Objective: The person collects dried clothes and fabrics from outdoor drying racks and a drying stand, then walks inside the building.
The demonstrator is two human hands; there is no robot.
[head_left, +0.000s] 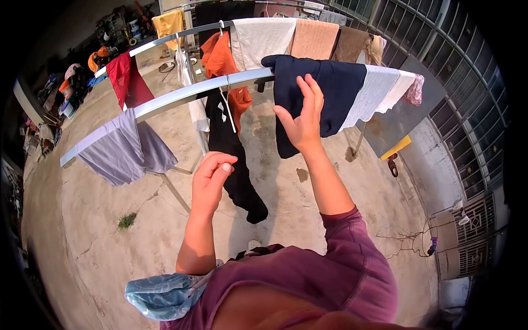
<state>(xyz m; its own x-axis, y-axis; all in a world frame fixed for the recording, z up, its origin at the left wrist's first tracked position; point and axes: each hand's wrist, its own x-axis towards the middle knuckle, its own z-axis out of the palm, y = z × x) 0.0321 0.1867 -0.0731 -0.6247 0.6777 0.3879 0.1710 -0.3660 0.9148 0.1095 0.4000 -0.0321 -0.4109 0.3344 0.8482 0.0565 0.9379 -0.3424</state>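
Observation:
My right hand (pixel 305 118) is raised, fingers stretched and thumb apart, in front of a dark navy garment (pixel 335 82) draped over the metal rail (pixel 184 100). Whether it touches the cloth I cannot tell. My left hand (pixel 212 179) is closed with the fingers curled in and the thumb near the index finger; nothing shows in it. Beside it, black trousers (pixel 234 176) hang from a white hanger (pixel 227 110) on the rail. Light blue patterned fabric (pixel 162 297) lies around my left elbow.
A lilac cloth (pixel 118 146) hangs on the rail's left end, pale towels (pixel 368 99) on its right. Behind, another rail carries a red cloth (pixel 126 80), an orange garment (pixel 220 58) and a white towel (pixel 261 41). A barred wall (pixel 456 99) runs along the right.

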